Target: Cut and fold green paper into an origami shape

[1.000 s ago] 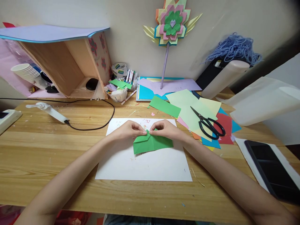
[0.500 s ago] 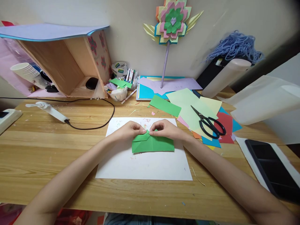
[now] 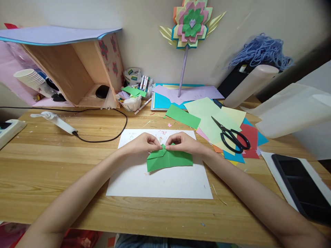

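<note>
A folded green paper (image 3: 170,160) is held over a white sheet (image 3: 155,186) on the wooden table. My left hand (image 3: 147,143) pinches its upper edge left of the middle, thumb and fingers pressed together. Close beside it, my right hand (image 3: 179,142) pinches the same edge just right of the middle. A small folded bump of green stands between the two sets of fingertips. On the left part of the paper a folded flap shows, and creases run across its lower part. The paper's lower left corner is lifted slightly off the sheet.
Black scissors (image 3: 231,136) lie on coloured papers at the right, near a phone (image 3: 301,186). A green strip (image 3: 183,116) is behind the hands. A white handheld device (image 3: 58,123) with a black cable lies left. A paper flower (image 3: 192,23) stands at the back.
The left side of the green paper has tilted, its lower left corner dropping a little toward me and its lower edge now slanting. Both hands keep their pinch.
</note>
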Demonstrator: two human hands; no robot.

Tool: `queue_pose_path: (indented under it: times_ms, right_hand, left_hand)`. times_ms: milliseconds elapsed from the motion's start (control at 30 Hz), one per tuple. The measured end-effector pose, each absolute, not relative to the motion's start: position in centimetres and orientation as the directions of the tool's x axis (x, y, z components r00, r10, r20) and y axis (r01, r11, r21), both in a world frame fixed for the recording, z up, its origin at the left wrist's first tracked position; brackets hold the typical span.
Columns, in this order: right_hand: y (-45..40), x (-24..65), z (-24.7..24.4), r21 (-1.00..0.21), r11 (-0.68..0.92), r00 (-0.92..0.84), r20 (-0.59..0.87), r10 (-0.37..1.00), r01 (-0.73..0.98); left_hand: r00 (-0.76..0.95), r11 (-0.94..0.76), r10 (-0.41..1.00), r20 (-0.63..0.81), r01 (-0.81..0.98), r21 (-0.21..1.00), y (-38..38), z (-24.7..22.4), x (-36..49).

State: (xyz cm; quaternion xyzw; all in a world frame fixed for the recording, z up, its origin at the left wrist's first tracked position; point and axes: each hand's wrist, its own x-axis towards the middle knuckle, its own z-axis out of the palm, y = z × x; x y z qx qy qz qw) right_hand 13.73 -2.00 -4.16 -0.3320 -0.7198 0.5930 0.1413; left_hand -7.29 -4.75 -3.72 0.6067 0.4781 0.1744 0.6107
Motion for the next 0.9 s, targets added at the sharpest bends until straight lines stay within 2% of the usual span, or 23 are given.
queue_pose_path:
  times_ms: [233, 533, 900]
  right_hand:
    - [-2.1, 13.6, -4.2, -0.953, 0.073, -0.706, -0.164, 0.689, 0.293]
    - [-2.1, 13.6, -4.2, -0.947, 0.091, -0.709, -0.164, 0.686, 0.308]
    - [-2.1, 13.6, -4.3, -0.961, 0.084, -0.707, -0.134, 0.694, 0.264]
  left_hand:
    - [0.583, 0.269, 0.712, -0.392, 0.289, 0.919, -4.4, -3.3, -8.3]
    - [0.514, 0.313, 0.739, -0.437, 0.312, 0.897, -4.4, -4.0, -8.1]
    - [0.466, 0.159, 0.814, -0.347, 0.395, 0.905, -5.0, -2.9, -7.2]
